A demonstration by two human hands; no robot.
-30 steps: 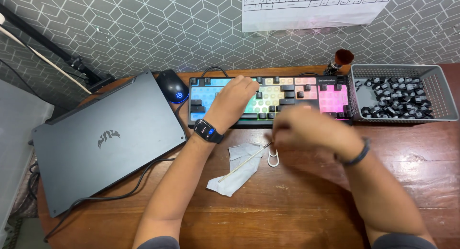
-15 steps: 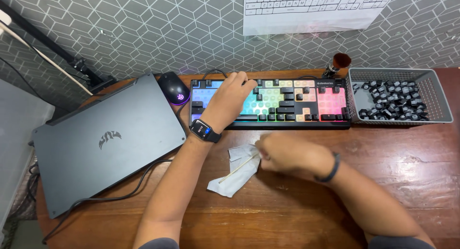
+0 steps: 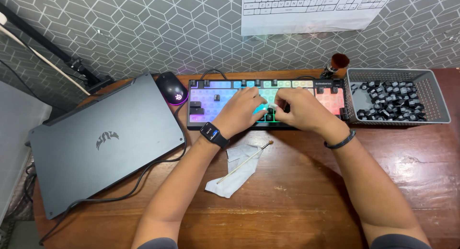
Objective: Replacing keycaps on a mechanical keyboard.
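One backlit keyboard (image 3: 211, 98) lay at the far edge of the wooden table (image 3: 306, 201), most of its black keycaps off so that its plate glowed purple, green and pink. Both hands were over its middle. The left hand (image 3: 242, 110) rested on the plate with its fingers curled down toward the front row of remaining keys; whether they pinched anything could not be told. The right hand (image 3: 299, 107) sat just beside it, fingertips bent in and meeting the left hand's near a few black keycaps (image 3: 269, 115) at the keyboard's front edge; its grip was likewise hidden. The keyboard thus lay directly under the fingers of both hands, touching them.

One smartwatch (image 3: 213, 134) was on the left wrist and one dark band (image 3: 339, 142) on the right. Near the wrists, on the table, lay one crumpled grey cloth (image 3: 235, 174) with one thin stick (image 3: 244, 162) across it. One grey basket (image 3: 438, 98) holding many loose black keycaps stood just right of the keyboard, with one brush (image 3: 338, 62) behind the gap between them. To the left sat one black mouse (image 3: 172, 88) and one closed grey laptop (image 3: 100, 141).
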